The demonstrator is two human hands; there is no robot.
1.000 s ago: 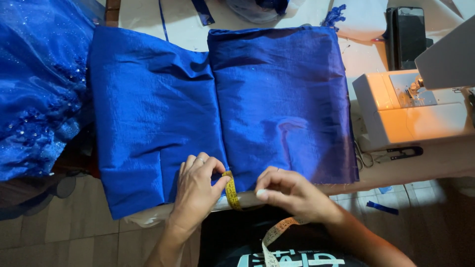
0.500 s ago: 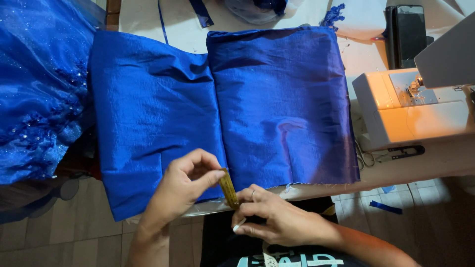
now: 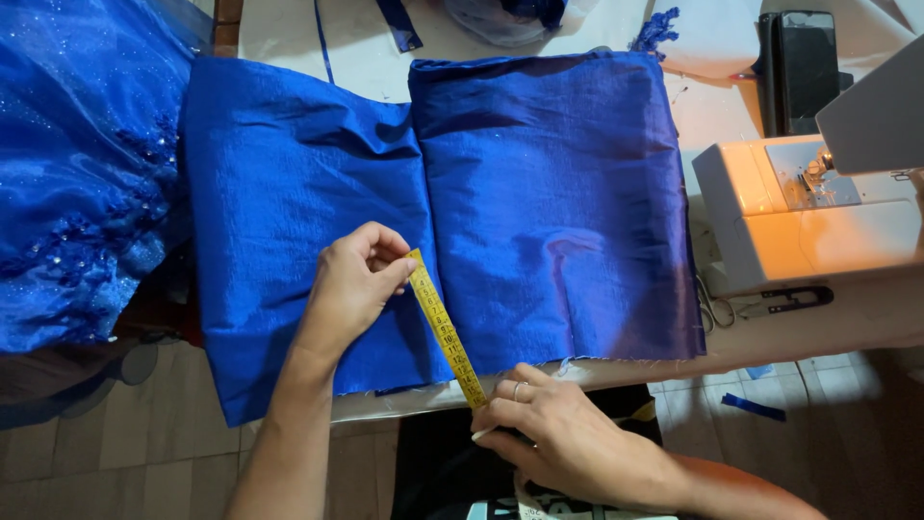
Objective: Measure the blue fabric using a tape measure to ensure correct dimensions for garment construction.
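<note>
the left hand [image 3: 354, 284] pinches the upper end of a yellow measuring tape [image 3: 444, 328] between thumb and fingertips, pressing it to a folded blue fabric [image 3: 539, 193]. the right hand [image 3: 553, 433], a ring on one finger, closes on the tape's lower end at the table [image 3: 866, 323] edge, just past the fabric's frayed hem. the tape runs taut and slanted between the two hands, lying along the crease where the fabric's two folded panels meet. the fabric covers most of the pale table and its left panel hangs over the near edge. to the far left, a beaded blue gown [image 3: 77, 183] of sheer sparkling cloth drapes beside the table. to the right stands a white sewing machine [image 3: 808, 212], lit warm by its own lamp, with black thread snips [image 3: 780, 301] lying just in front of it. a dark phone [image 3: 804, 67] rests behind the machine, near the table's far right corner.
</note>
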